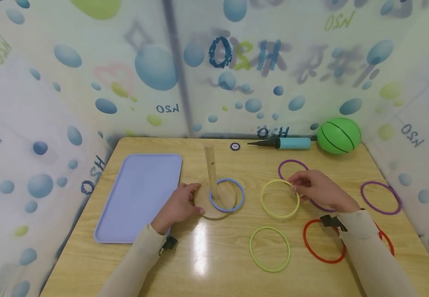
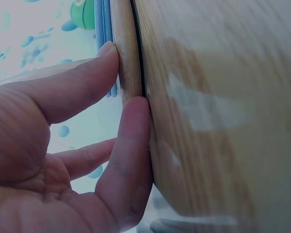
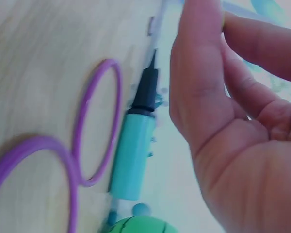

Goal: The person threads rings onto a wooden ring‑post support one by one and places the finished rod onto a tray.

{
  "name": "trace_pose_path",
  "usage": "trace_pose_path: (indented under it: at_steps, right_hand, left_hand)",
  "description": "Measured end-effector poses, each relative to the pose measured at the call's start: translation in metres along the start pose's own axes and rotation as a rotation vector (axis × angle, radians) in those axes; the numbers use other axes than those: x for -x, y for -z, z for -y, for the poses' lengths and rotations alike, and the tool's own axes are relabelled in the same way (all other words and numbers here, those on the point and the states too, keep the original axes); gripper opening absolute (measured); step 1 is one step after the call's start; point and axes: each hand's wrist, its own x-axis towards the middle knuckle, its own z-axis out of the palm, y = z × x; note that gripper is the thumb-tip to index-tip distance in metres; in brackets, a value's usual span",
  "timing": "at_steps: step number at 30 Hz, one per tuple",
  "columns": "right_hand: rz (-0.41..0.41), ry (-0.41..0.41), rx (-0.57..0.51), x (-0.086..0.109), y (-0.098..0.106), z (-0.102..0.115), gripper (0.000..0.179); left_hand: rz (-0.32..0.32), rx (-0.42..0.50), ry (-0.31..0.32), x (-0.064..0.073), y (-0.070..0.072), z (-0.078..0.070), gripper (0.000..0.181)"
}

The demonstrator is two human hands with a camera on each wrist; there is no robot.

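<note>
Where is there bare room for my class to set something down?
Bare: the lavender tray; tabletop between left sleeve and lime ring. Crowded: around the right hand, among yellow ring, purple rings and red rings.

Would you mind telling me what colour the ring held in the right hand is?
The ring is yellow; the head view shows it best.

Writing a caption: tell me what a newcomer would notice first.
The green ball at the far right corner of the table, most likely. Next, the upright wooden peg near the middle, a blue ring around its foot; right of it, the right grip pinches a yellow ring.
</note>
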Motion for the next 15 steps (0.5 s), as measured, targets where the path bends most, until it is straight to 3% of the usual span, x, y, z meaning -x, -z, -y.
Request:
trace_pose_path:
  at_steps: [9,15]
  right_hand:
    - [-0.046,0.059,-0.178,0.011,0.001,0.028,0.033]
    - [-0.118,0.110,-0.229,0.017,-0.002,0.053,0.038]
  left_hand:
    - [0.004,0.003,0.003,0.000,0.001,-0.002,0.089]
    - [0.011,0.010,0.014,0.000,0.001,-0.003,0.089]
